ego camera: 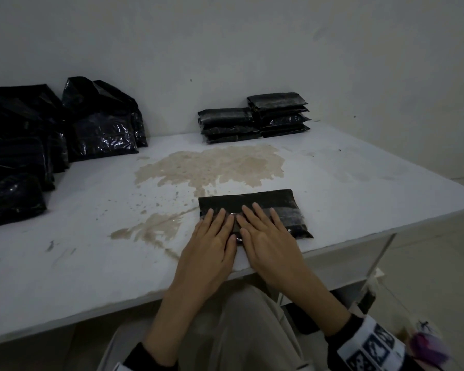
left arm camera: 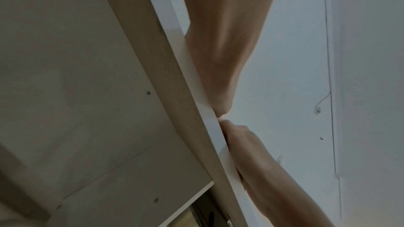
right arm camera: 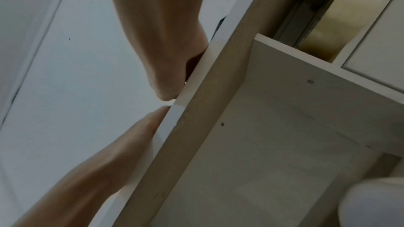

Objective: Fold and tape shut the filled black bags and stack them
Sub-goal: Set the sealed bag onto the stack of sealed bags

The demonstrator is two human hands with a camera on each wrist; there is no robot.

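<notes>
Black bag (ego camera: 265,203), brown-stained white table (ego camera: 91,210)

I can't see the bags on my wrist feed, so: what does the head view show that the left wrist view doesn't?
Only the head view: the folded black bag under both flat hands, left hand and right hand, the two stacks of finished bags, the unfolded bags at left, and the brown stain. Only the left wrist view: the table's underside. Both: the forearms, the table edge and the wall.
</notes>
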